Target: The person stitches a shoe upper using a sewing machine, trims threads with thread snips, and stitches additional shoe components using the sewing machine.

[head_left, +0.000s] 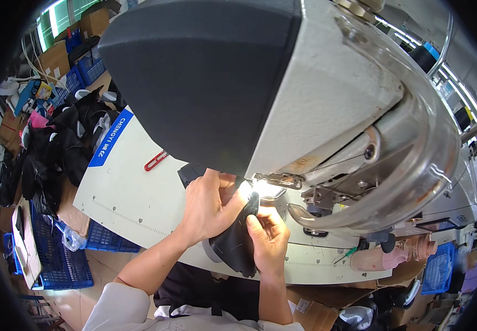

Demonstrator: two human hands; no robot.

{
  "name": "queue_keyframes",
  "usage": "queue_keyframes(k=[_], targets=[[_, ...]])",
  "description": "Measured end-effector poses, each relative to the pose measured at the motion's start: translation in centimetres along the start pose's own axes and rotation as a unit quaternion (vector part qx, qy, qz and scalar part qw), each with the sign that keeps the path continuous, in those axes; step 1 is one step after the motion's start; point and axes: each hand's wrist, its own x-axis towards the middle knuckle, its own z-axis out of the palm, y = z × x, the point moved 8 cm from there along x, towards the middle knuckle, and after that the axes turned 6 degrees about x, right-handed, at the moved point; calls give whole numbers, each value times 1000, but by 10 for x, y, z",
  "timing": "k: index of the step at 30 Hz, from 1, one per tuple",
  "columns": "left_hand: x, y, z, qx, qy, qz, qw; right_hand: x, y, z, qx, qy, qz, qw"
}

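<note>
A large grey-and-white sewing machine [282, 83] fills the upper middle of the view, with a bright lamp lit under its head. Below the lamp lies a black leather shoe piece [234, 245] on the white machine table [128, 193]. My left hand [208, 207] presses on the top of the black piece next to the lamp. My right hand [269, 237] pinches its right edge just under the needle area. The needle itself is hidden by the glare and my fingers.
A heap of black shoe pieces [56, 149] lies at the left. Red snips [156, 160] rest on the table. Blue plastic crates [62, 259] stand at the lower left, and cardboard boxes [56, 58] at the top left. A pink object [382, 258] sits at the right.
</note>
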Motion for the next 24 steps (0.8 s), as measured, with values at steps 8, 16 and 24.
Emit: queue_keyframes(k=[8,16,24], targets=[[22,1,-4,-23,-52,-74,996,0,2,-7,-117,19,-44,992],[28,-24,5,-19,-31,-26,999,1,-8,9,-76,8,-33,997],[24,-14,-6,-214,-69,-235,946,-1,45,-46,-16,126,-4,992]])
